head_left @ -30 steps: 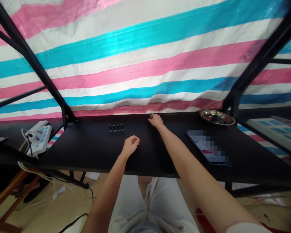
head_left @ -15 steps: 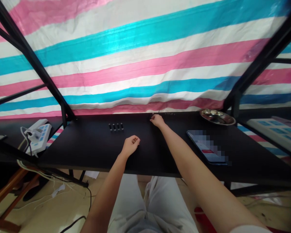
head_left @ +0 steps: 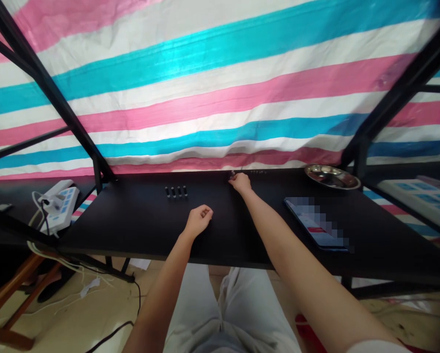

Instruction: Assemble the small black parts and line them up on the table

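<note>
My right hand [head_left: 241, 182] reaches to the far edge of the black table, its thumb and fingers pinched together. A small dark thing with a pale tip [head_left: 232, 174] shows at those fingertips, too small to name. Right of that hand, several tiny pale pieces [head_left: 258, 172] lie along the back edge. My left hand [head_left: 198, 221] rests near the front middle of the table in a loose fist, with nothing seen in it. Beyond it to the left, several short dark cylinders with pale ends [head_left: 176, 191] stand in a row, apart from both hands.
A shiny round metal dish [head_left: 332, 177] sits at the back right. Nearer lies a phone or tablet [head_left: 315, 225], partly pixelated. Power strips flank the table, one white with plugs [head_left: 60, 208] at left. Black frame posts [head_left: 359, 152] rise at both sides, before a striped sheet [head_left: 220, 98].
The small dark thing at my right fingertips shows more clearly. My right hand has barely shifted, and my left hand stays in place. The whole view has moved slightly.
</note>
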`<state>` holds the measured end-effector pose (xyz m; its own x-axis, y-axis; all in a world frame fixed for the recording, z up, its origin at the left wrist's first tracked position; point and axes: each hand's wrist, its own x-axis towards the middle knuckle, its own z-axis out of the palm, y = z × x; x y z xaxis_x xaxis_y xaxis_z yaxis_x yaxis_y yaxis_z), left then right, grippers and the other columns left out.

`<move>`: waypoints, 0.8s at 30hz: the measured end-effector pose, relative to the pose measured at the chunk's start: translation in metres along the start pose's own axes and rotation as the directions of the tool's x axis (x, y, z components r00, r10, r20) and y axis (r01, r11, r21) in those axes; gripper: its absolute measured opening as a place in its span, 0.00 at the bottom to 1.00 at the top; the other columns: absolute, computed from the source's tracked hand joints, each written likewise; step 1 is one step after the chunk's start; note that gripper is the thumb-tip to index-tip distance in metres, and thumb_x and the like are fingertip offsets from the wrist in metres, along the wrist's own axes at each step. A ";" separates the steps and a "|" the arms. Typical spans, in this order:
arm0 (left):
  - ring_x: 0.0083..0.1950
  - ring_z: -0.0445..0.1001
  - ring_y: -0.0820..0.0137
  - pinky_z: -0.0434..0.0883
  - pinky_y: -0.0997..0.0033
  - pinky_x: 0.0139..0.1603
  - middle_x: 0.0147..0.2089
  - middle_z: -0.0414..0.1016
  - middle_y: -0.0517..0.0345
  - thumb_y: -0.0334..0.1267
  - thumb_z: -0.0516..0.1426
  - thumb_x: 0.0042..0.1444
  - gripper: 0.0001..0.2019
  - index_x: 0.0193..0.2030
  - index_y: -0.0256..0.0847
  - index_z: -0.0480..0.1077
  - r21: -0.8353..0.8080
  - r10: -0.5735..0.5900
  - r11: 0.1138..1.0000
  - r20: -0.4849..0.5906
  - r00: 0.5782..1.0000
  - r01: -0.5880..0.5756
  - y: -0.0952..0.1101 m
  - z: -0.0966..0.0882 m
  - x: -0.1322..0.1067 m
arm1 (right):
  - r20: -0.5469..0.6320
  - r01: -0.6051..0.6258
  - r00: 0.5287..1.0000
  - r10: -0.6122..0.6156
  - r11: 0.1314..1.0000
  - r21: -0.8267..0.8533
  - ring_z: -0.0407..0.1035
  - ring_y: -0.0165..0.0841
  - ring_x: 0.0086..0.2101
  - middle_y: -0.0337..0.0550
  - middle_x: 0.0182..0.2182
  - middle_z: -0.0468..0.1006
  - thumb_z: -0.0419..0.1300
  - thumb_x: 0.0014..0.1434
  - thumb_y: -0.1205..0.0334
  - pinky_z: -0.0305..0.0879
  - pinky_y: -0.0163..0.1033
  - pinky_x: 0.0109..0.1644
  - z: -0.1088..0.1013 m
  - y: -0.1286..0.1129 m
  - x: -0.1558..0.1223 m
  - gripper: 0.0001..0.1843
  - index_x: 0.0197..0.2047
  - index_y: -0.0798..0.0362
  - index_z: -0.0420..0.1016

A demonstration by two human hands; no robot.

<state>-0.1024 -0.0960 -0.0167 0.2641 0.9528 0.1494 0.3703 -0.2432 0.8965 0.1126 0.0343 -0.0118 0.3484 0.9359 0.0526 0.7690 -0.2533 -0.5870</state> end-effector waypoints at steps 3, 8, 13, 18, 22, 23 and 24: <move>0.23 0.66 0.77 0.64 0.78 0.27 0.24 0.69 0.60 0.39 0.52 0.51 0.08 0.30 0.36 0.68 0.000 0.004 1.000 -0.001 1.000 -0.004 -0.001 0.000 0.000 | 0.001 -0.003 1.000 0.003 1.000 -0.003 0.71 0.41 0.41 0.53 0.37 0.77 0.60 0.48 0.62 0.64 0.38 0.42 0.000 0.000 -0.001 0.12 0.36 0.57 0.76; 0.23 0.66 0.77 0.65 0.78 0.27 0.24 0.69 0.60 0.38 0.52 0.51 0.08 0.30 0.37 0.68 -0.003 0.019 1.000 -0.003 1.000 -0.019 -0.003 0.001 0.000 | 0.033 0.045 0.998 -0.045 0.999 -0.004 0.71 0.39 0.39 0.53 0.35 0.77 0.62 0.45 0.64 0.64 0.37 0.41 -0.001 0.004 0.000 0.11 0.34 0.59 0.75; 0.24 0.66 0.77 0.65 0.77 0.28 0.25 0.68 0.61 0.39 0.52 0.51 0.08 0.33 0.37 0.67 -0.023 0.074 0.997 -0.087 0.993 -0.076 -0.005 0.002 -0.001 | 0.000 0.110 0.994 -0.110 0.992 0.065 0.70 0.37 0.36 0.51 0.33 0.76 0.63 0.43 0.66 0.63 0.37 0.41 -0.006 0.012 -0.007 0.13 0.35 0.60 0.73; 0.25 0.67 0.77 0.67 0.74 0.33 0.32 0.70 0.60 0.36 0.51 0.52 0.18 0.51 0.39 0.60 0.078 0.047 0.997 -0.373 0.927 -0.020 -0.002 -0.005 0.003 | -0.157 0.146 0.982 -0.105 0.948 0.282 0.69 0.33 0.32 0.45 0.28 0.74 0.56 0.47 0.66 0.63 0.39 0.41 -0.004 0.020 -0.041 0.08 0.34 0.56 0.70; 0.35 0.72 0.70 0.66 0.68 0.43 0.33 0.73 0.57 0.33 0.51 0.52 0.26 0.59 0.39 0.52 0.223 -0.050 0.961 -0.441 0.896 0.164 0.010 -0.020 0.013 | -0.301 0.270 0.947 -0.115 0.791 0.549 0.67 0.31 0.28 0.41 0.26 0.72 0.51 0.51 0.61 0.64 0.38 0.37 0.003 0.020 -0.082 0.09 0.34 0.54 0.68; 0.37 0.73 0.68 0.66 0.67 0.44 0.34 0.73 0.56 0.34 0.51 0.52 0.27 0.60 0.38 0.50 0.253 -0.084 0.945 -0.426 0.901 0.208 0.014 -0.024 0.017 | -0.333 0.307 0.935 -0.123 0.749 0.587 0.66 0.30 0.27 0.41 0.25 0.72 0.51 0.52 0.58 0.64 0.37 0.35 0.005 0.019 -0.091 0.11 0.35 0.54 0.68; 0.38 0.73 0.66 0.66 0.66 0.45 0.34 0.74 0.55 0.34 0.51 0.52 0.29 0.61 0.38 0.49 0.286 -0.114 0.927 -0.405 0.907 0.244 0.018 -0.027 0.020 | -0.359 0.341 0.923 -0.137 0.720 0.604 0.65 0.30 0.26 0.40 0.25 0.71 0.51 0.53 0.57 0.64 0.37 0.34 0.005 0.018 -0.100 0.12 0.36 0.54 0.67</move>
<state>-0.1146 -0.0767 0.0138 -0.1634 0.9656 0.2021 0.6625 -0.0444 0.7478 0.0891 -0.0628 -0.0322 0.4088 0.8110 0.4186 0.3484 0.2853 -0.8929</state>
